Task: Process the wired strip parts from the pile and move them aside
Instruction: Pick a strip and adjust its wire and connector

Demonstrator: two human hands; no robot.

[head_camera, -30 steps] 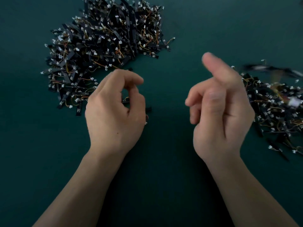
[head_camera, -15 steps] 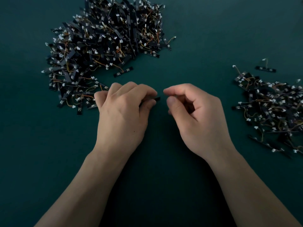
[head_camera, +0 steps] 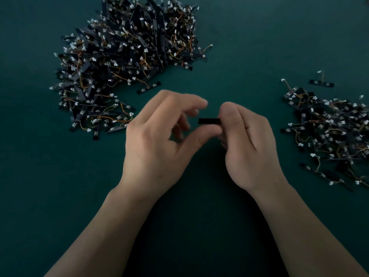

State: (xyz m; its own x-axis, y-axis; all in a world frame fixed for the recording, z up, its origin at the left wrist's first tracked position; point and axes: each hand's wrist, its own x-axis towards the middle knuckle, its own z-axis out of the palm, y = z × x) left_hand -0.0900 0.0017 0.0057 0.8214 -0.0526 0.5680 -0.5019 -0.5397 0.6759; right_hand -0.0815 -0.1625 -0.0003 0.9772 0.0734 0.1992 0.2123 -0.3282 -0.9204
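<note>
Strip (head_camera: 209,121) in work: a short black piece, held roughly level above the counter (head_camera: 239,47) at scene centre, between the two hands. Right hand (head_camera: 251,144) is clamped on its right end, thumb on top and curled fingers beneath; the strip's left end sticks out free toward the left. Left hand (head_camera: 159,140) sits just left of it, back of the hand up, with index finger and thumb held apart like a loose bracket around the free end. The index finger is above and the thumb reaches below toward the right hand's fingers. The fingertips are motion-blurred, and no contact with the strip shows. Both forearms enter from the near edge. Main pile (head_camera: 127,62) lies far left: a dense heap of black strips with white connectors and orange-yellow wires, well apart from the hands at its far side, its near edge close to the left hand's knuckles. One loose strip (head_camera: 148,87) lies just off that pile's near right edge, flat on the counter. Second pile (head_camera: 329,136) lies at the right edge, smaller and more spread out, with the same kind of parts. A single wired strip (head_camera: 321,83) rests just beyond its far side, apart from the heap.
</note>
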